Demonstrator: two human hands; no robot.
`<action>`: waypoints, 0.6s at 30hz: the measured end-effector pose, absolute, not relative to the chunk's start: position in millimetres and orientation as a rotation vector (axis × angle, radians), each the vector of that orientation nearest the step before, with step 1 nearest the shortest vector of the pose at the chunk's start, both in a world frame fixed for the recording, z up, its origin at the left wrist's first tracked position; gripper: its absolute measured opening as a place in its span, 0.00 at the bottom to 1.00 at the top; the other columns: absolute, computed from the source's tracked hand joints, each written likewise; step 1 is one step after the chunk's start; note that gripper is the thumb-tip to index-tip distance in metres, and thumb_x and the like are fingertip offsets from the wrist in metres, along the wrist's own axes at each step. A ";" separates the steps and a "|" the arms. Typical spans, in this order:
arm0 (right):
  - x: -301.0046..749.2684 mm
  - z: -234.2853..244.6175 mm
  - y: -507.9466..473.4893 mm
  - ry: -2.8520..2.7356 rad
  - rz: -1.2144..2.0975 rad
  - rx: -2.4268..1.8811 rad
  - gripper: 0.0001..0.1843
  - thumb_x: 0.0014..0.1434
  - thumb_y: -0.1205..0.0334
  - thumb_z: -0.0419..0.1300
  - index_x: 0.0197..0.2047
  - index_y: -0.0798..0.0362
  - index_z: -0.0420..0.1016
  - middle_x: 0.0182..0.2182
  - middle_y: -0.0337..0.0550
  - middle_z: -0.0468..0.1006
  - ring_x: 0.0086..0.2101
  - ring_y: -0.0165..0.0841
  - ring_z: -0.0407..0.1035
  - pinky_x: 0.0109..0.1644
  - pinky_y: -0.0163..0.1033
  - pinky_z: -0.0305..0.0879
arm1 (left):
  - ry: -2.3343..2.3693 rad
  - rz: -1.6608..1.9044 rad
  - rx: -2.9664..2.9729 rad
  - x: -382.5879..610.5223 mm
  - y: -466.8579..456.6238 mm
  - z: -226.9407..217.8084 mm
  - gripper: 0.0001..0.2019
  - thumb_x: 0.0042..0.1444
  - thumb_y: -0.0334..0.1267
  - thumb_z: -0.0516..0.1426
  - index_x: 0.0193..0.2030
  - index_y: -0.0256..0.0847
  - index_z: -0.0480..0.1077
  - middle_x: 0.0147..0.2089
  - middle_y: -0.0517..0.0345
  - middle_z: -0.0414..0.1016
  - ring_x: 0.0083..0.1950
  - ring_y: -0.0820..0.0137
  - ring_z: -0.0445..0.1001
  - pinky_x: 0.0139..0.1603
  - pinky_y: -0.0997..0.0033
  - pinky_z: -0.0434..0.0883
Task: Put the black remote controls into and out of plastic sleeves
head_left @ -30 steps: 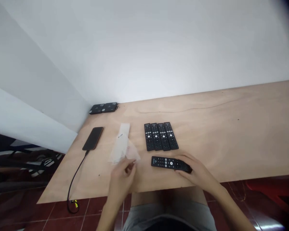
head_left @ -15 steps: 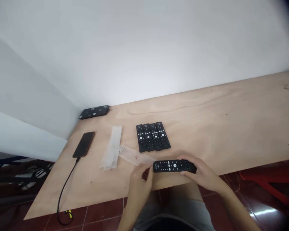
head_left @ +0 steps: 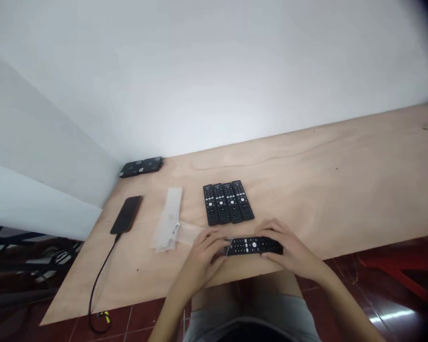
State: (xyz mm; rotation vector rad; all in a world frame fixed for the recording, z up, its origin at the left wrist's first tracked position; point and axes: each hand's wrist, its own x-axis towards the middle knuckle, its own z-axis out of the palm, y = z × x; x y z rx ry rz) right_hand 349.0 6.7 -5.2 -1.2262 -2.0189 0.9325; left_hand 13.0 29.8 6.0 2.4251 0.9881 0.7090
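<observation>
Two hands work at the near edge of the plywood counter (head_left: 342, 199), one at each end of a black remote control (head_left: 255, 246). Its long axis runs left to right across the view, buttons up, roughly parallel to that edge and just in from it. The right hand (head_left: 292, 249) clamps the remote's right end, fingers curled over the top. The left hand (head_left: 203, 256) is closed at the left end, its fingertips (head_left: 221, 244) pinching a clear plastic sleeve (head_left: 190, 232) where the film meets the remote. The remote's tip appears to sit inside the sleeve's mouth, but how deep cannot be told through the glare. The hands stay apart, with the remote's length between them.

The sleeve trails leftward from the remote, toward a stack of clear plastic sleeves (head_left: 166, 223), and seems to touch it. Nothing shows inside the stack.

Just behind the hands, four black remote controls (head_left: 228, 203) lie side by side, touching, long axes pointing away. Farther left lies a black smartphone (head_left: 126, 214), its black charging cable (head_left: 100, 285) dropping over the counter edge. Two small black devices (head_left: 141, 166) sit in the far corner against the wall (head_left: 214, 71).
</observation>
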 end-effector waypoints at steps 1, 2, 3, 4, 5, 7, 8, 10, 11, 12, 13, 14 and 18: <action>348.4 -4.5 8.4 -2.027 0.940 -1.224 0.21 0.68 0.59 0.71 0.63 0.41 0.79 0.61 0.47 0.77 0.63 0.51 0.68 0.70 0.59 0.67 | 0.960 0.716 2.430 12.9 33.1 5.3 0.22 0.67 0.25 0.65 0.64 0.48 0.76 0.64 0.49 0.81 0.71 0.52 0.70 0.71 0.39 0.73; 347.7 -3.7 10.2 -2.030 0.949 -1.218 0.22 0.68 0.60 0.71 0.63 0.40 0.79 0.61 0.47 0.77 0.63 0.50 0.68 0.70 0.59 0.67 | 0.948 0.728 2.427 13.4 35.3 4.4 0.24 0.67 0.26 0.65 0.67 0.48 0.74 0.63 0.49 0.81 0.70 0.52 0.71 0.70 0.40 0.75; 346.9 -2.9 12.0 -2.033 0.959 -1.212 0.22 0.68 0.61 0.71 0.64 0.40 0.79 0.62 0.46 0.77 0.63 0.50 0.68 0.71 0.59 0.66 | 0.947 0.742 2.418 14.4 36.7 3.5 0.26 0.67 0.26 0.66 0.69 0.48 0.73 0.62 0.48 0.82 0.69 0.52 0.72 0.68 0.41 0.76; 346.0 -2.1 13.7 -2.030 0.969 -1.209 0.23 0.68 0.61 0.71 0.64 0.40 0.79 0.62 0.46 0.76 0.64 0.50 0.67 0.72 0.59 0.65 | 0.950 0.757 2.409 15.8 37.2 2.4 0.26 0.67 0.27 0.66 0.70 0.48 0.73 0.62 0.47 0.81 0.69 0.53 0.73 0.67 0.42 0.77; 344.8 -1.5 15.3 -2.026 0.978 -1.206 0.23 0.67 0.62 0.71 0.64 0.40 0.79 0.63 0.46 0.76 0.64 0.50 0.67 0.73 0.59 0.64 | 0.952 0.777 2.400 17.5 37.1 1.2 0.26 0.67 0.29 0.66 0.70 0.48 0.73 0.61 0.47 0.81 0.67 0.53 0.75 0.66 0.43 0.78; 342.1 -0.9 17.8 -2.016 0.988 -1.205 0.24 0.67 0.62 0.72 0.64 0.40 0.80 0.63 0.46 0.76 0.65 0.50 0.66 0.73 0.60 0.63 | 0.964 0.836 2.375 21.3 35.7 -1.8 0.25 0.67 0.30 0.67 0.68 0.48 0.74 0.59 0.47 0.82 0.64 0.54 0.77 0.63 0.46 0.80; 340.8 -1.0 18.6 -2.014 0.990 -1.207 0.24 0.66 0.62 0.72 0.64 0.40 0.80 0.64 0.46 0.76 0.65 0.51 0.66 0.73 0.60 0.63 | 0.974 0.873 2.358 23.4 34.7 -3.7 0.23 0.66 0.31 0.68 0.67 0.47 0.76 0.58 0.47 0.83 0.62 0.54 0.78 0.61 0.47 0.81; 338.5 -1.5 19.3 -2.010 0.986 -1.207 0.25 0.66 0.63 0.73 0.64 0.40 0.80 0.64 0.46 0.77 0.65 0.51 0.66 0.73 0.61 0.63 | 0.995 0.962 2.323 27.3 32.5 -7.8 0.16 0.66 0.31 0.69 0.58 0.44 0.80 0.54 0.48 0.85 0.59 0.55 0.80 0.58 0.49 0.83; 337.7 -1.9 19.5 -2.010 0.986 -1.208 0.25 0.66 0.63 0.72 0.64 0.40 0.80 0.64 0.46 0.77 0.65 0.51 0.66 0.73 0.61 0.63 | 1.007 1.008 2.307 28.9 31.4 -9.6 0.11 0.65 0.31 0.69 0.53 0.43 0.81 0.53 0.47 0.85 0.58 0.55 0.81 0.57 0.50 0.83; 337.1 -2.4 19.6 -2.007 0.986 -1.208 0.25 0.66 0.63 0.72 0.64 0.40 0.80 0.64 0.46 0.76 0.65 0.52 0.66 0.74 0.62 0.62 | 1.014 1.041 2.298 30.2 30.2 -11.0 0.08 0.65 0.32 0.70 0.49 0.43 0.82 0.53 0.46 0.85 0.59 0.54 0.81 0.57 0.49 0.83; 336.7 -2.9 19.8 -2.005 0.988 -1.201 0.25 0.66 0.63 0.72 0.65 0.40 0.79 0.64 0.47 0.76 0.65 0.52 0.66 0.74 0.62 0.62 | 1.015 1.058 2.297 31.1 29.1 -11.8 0.05 0.65 0.33 0.70 0.47 0.43 0.82 0.54 0.45 0.85 0.61 0.53 0.80 0.58 0.47 0.83; 336.3 -3.5 20.2 -2.001 0.991 -1.188 0.25 0.66 0.63 0.72 0.65 0.40 0.79 0.65 0.47 0.76 0.66 0.52 0.66 0.74 0.63 0.62 | 1.014 1.052 2.300 31.5 28.1 -11.8 0.05 0.65 0.34 0.70 0.47 0.43 0.83 0.57 0.44 0.85 0.64 0.52 0.78 0.60 0.44 0.82; 334.9 -5.9 24.3 -1.980 0.990 -1.146 0.27 0.66 0.65 0.71 0.66 0.39 0.79 0.66 0.47 0.76 0.66 0.52 0.66 0.74 0.62 0.61 | 0.992 0.925 2.321 28.4 26.3 -5.9 0.08 0.68 0.32 0.67 0.51 0.45 0.84 0.70 0.45 0.78 0.74 0.50 0.69 0.69 0.37 0.76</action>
